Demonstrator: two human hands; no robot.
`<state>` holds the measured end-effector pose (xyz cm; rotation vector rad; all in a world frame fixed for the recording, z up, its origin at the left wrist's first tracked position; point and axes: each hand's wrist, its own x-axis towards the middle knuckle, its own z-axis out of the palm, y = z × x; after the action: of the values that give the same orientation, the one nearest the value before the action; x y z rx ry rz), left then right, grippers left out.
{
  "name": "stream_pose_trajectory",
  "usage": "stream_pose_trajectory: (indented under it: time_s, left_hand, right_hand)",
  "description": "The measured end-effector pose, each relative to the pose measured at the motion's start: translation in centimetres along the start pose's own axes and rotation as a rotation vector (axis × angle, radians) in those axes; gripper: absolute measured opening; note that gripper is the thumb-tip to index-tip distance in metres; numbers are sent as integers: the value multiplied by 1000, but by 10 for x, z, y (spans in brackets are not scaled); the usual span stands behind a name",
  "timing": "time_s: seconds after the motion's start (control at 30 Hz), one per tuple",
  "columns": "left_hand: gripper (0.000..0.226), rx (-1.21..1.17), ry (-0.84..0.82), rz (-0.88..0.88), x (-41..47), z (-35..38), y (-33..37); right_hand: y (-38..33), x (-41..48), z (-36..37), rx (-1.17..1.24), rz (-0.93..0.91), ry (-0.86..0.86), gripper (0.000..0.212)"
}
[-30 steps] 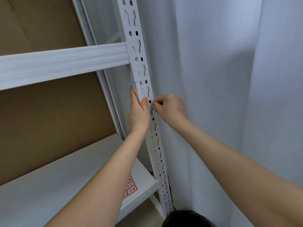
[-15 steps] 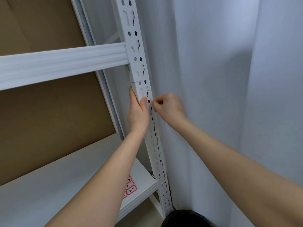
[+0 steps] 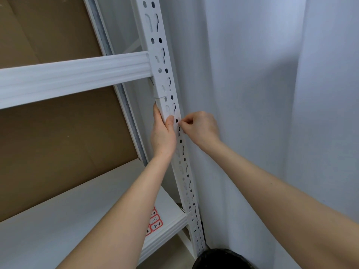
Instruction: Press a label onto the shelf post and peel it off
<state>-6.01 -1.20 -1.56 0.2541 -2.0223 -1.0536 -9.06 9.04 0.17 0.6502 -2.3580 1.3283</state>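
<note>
in the head view, the left hand point(image 3: 162, 135) is gripping the white perforated metal upright point(image 3: 175, 117) just below the ribbed crossbeam point(image 3: 73, 73), thumb lying along its slotted face. the right hand point(image 3: 200, 127) is pinching at the upright's edge beside a round hole, what it pinches too small to tell. both hands are staying where they were a second ago, the smooth white shelf point(image 3: 58, 226) with red-edged labels point(image 3: 154, 222) lying below.

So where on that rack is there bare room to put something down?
The lower shelf is bare left of the red labels, under the beam. It is crowded at the post, where the left hand and right hand meet.
</note>
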Motion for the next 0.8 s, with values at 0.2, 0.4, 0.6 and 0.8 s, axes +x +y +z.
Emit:
stream_pose_trajectory:
  time_s: [0.2,0.4,0.6,0.8]
  left_hand:
    - [56,-2,-7,-3,0,-1,0]
    - [55,-30,-25,-2,-1,-2,0]
    - [55,-20,-2,16,-4,-1,1]
    - [55,-30,-15,6,-3,-1,1]
  right_hand:
    - [3,3,0,187,110,-32,20]
    - [3,-1,2,770,444,-140,9]
    - [-2,-7,1,975,619,-153,10]
    - [-4,-6,0,991,642,-160,14]
